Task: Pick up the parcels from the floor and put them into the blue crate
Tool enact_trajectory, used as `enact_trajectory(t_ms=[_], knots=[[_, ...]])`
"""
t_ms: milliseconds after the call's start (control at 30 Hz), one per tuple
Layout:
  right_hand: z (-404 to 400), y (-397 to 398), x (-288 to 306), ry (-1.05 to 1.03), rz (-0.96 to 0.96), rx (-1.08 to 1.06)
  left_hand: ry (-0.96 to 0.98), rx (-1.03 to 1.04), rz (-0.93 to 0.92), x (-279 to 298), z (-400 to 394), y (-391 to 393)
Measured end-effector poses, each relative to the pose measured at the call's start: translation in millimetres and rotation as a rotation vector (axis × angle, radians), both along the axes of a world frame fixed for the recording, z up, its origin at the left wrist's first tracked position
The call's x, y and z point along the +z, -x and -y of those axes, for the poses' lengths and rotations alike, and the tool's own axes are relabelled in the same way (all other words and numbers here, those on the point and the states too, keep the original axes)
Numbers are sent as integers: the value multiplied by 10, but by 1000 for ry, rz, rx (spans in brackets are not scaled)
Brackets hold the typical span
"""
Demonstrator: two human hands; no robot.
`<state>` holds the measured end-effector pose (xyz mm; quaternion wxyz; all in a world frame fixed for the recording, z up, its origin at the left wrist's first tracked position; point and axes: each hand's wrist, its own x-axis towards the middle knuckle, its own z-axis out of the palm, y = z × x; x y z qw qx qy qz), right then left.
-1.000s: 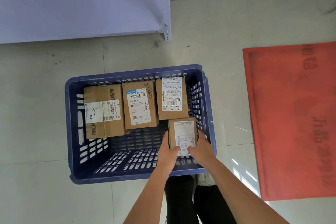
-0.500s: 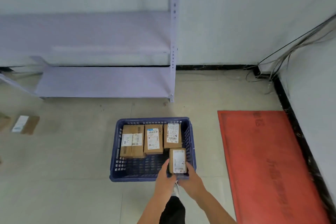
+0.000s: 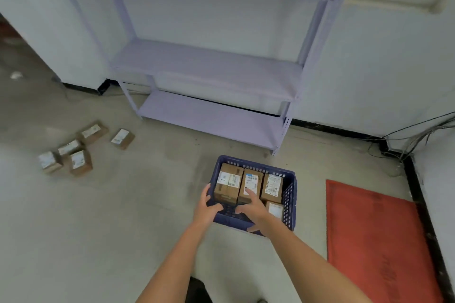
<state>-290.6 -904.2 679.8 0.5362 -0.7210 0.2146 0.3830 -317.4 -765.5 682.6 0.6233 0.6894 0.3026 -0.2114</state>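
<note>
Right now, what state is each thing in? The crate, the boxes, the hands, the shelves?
Blue crate: on the floor, partly filled.
Parcels in the crate: four, lying flat, labels up.
Parcels on the floor: five, scattered at the left, not yet picked up.
Left hand: fingers relaxed, holding nothing, at the crate's near left corner.
Right hand: fingers spread, holding nothing, over the crate.
Shelf unit: standing against the wall, shelves bare.
Red mat: flat on the floor.

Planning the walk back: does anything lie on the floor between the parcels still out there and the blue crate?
Nothing visible does. The five floor parcels lie left of the blue crate, with only bare floor between them. The shelf unit stands behind that stretch, and the red mat lies on the crate's other side.
</note>
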Motion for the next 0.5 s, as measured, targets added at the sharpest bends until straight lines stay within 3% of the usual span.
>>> enact_trajectory(t_ms=[500], knots=[[-4612, -447, 36, -140, -85, 348, -71, 315, -23, 153, -4377, 76]])
